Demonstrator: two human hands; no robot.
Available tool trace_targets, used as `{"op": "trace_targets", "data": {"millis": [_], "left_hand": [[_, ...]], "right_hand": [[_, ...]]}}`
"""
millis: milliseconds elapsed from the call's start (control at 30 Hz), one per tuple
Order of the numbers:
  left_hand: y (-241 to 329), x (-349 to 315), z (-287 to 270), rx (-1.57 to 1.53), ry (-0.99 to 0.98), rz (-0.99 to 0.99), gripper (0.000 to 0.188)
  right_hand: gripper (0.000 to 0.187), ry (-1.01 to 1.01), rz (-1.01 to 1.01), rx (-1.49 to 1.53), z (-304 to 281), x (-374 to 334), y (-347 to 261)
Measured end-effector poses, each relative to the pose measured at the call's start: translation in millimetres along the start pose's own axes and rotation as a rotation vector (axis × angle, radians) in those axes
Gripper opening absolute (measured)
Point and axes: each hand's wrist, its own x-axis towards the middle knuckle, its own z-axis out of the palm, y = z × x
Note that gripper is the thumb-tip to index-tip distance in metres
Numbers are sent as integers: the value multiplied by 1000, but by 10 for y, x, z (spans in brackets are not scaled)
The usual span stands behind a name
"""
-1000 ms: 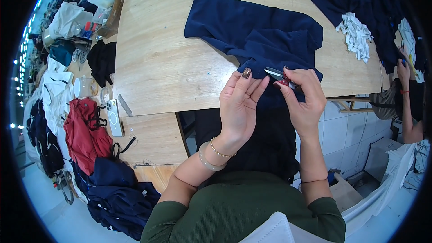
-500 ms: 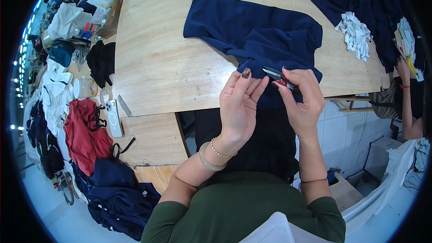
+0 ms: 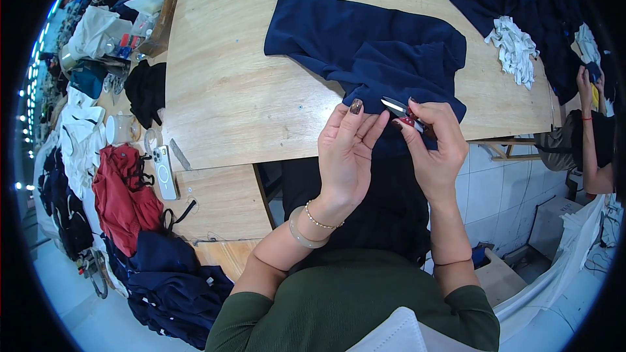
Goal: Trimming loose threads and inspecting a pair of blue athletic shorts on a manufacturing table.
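Note:
A navy blue garment (image 3: 391, 45) lies folded and rumpled on the wooden table, its near part hanging toward my lap. At that near edge my left hand (image 3: 349, 143) is closed, palm up, with the thumb pressed over the fabric; exactly what lies between the fingertips is partly hidden. Just to its right, my right hand (image 3: 440, 140) grips small red-handled thread snips (image 3: 405, 117). The snips' metal blades point left, over the cloth and close to my left fingertips.
The wooden table (image 3: 222, 78) carries a white cloth bundle (image 3: 513, 52) and more navy fabric (image 3: 515, 0) at the right. A phone (image 3: 165, 173), red garment (image 3: 124, 189) and navy pile (image 3: 169, 300) lie left. A co-worker's arm (image 3: 590, 143) reaches in at far right.
My hands stay almost in place; the right hand and the snips shift very slightly. At far right, the co-worker's hands have moved up and now hold dark cloth.

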Motion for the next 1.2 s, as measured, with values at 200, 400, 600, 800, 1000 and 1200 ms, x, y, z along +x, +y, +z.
{"op": "trace_targets", "data": {"millis": [200,400,600,800,1000,1200], "left_hand": [[-18,-8,-26,-10,-20,5,11],[-5,-17,-10,-19,-17,8,12],[-8,-6,-28,-22,-18,13,13],[-47,-9,-77,-18,2,-14,13],[13,-20,-70,-52,-18,28,14],[16,-24,-24,-28,0,8,13]], "right_hand": [[29,5,-45,-17,16,13,-14],[27,43,110,142,86,-46,-24],[30,24,70,124,118,-73,-26],[28,149,117,216,114,5,-76],[26,76,130,113,-108,55,23],[26,-6,20,-8,-79,-36,-27]]}}
